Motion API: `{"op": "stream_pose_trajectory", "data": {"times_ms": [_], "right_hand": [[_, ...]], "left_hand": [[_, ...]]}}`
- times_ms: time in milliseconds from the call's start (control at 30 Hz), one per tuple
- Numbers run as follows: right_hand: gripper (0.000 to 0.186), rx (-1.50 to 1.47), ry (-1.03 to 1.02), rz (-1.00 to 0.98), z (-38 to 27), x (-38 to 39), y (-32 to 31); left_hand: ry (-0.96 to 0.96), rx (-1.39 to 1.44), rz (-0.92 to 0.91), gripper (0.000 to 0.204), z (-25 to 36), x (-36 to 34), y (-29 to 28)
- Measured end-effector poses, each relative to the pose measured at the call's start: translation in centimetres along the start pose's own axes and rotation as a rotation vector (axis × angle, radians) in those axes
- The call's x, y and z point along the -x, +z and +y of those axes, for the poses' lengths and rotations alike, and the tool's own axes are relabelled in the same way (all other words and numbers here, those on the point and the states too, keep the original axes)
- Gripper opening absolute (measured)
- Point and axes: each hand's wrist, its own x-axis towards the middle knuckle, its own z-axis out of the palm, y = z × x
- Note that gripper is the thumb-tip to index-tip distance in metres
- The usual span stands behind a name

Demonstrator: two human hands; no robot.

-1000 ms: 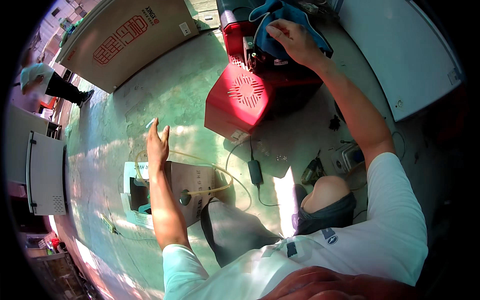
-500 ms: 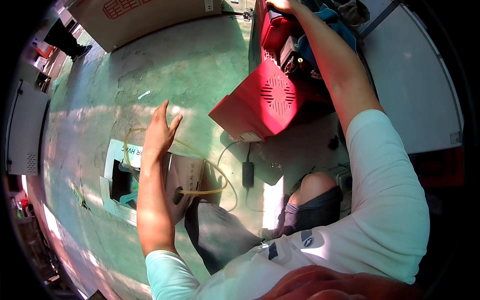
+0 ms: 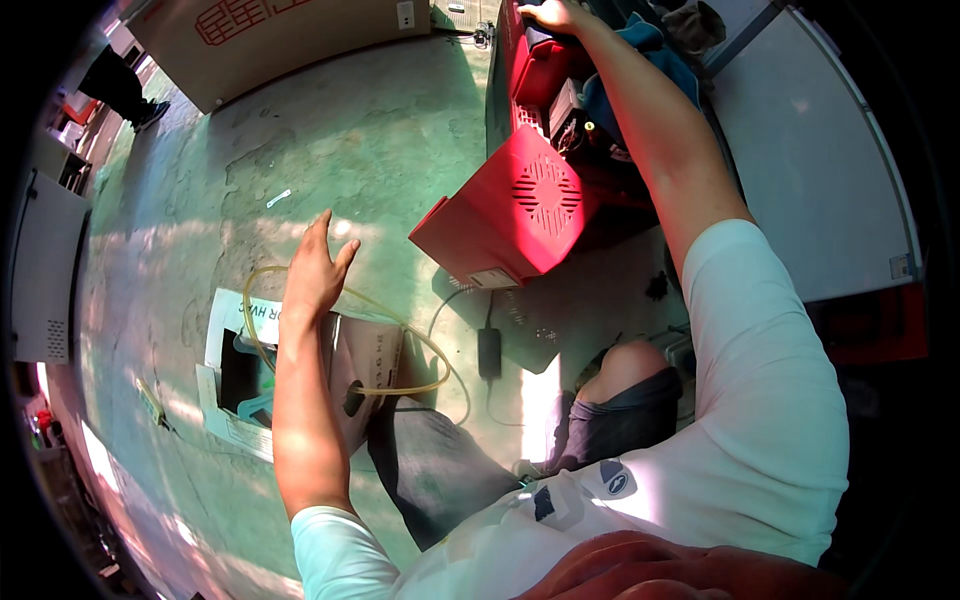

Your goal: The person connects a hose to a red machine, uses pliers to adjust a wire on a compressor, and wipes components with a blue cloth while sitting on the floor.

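Observation:
My left hand (image 3: 318, 270) hovers above an opened cardboard box (image 3: 370, 345), fingers stretched out and thumb apart, with nothing in it. A yellowish clear hose (image 3: 447, 372) loops out of a hole in the box and passes beneath that hand. Something pale blue-green (image 3: 257, 410) shows inside the box. To the right, a red machine casing (image 3: 530, 75) stands with a red vented panel (image 3: 500, 210) swung outward. My right hand (image 3: 553, 16) reaches to the casing's far end, its fingers lying across the top edge; the picture's rim partly cuts it off.
A black power adapter (image 3: 489, 354) with its cable lies before the panel. A blue cloth (image 3: 650, 50) lies beside my right forearm. A big carton (image 3: 270, 50) stands at the back. Farther left are a small white strip (image 3: 279, 198) and a person's legs (image 3: 115, 85). A white board (image 3: 815, 150) stands right.
The whole view has shifted slightly, so things sit a little further left and more of my right hand shows. Both hands keep nearly the same poses.

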Motion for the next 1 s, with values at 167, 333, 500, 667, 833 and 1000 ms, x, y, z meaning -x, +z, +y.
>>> {"op": "stream_pose_trajectory", "data": {"times_ms": [167,333,500,667,833,1000], "right_hand": [[0.100,-0.034,-0.169,-0.001,0.7,-0.2,-6.1],[0.100,0.035,0.238,-0.072,4.1,3.8,-8.6],[0.104,-0.049,0.311,-0.112,4.0,6.1,-6.0],[0.104,-0.061,0.307,-0.095,3.8,5.9,-6.4],[0.102,-0.053,0.309,-0.083,4.8,5.2,-5.2],[0.082,0.217,0.130,0.230,8.2,2.6,-2.0]], "left_hand": [[-0.006,-0.006,0.005,0.067,0.2,-0.1,0.0],[-0.014,-0.015,-0.002,0.066,0.2,-0.2,0.0],[-0.029,-0.009,-0.021,0.066,0.1,-0.1,0.2],[-0.033,-0.002,-0.028,0.066,0.1,-0.1,0.1],[-0.017,-0.004,-0.025,0.066,0.0,-0.1,0.1],[0.005,-0.014,-0.009,0.066,-0.2,0.0,0.3]]}}
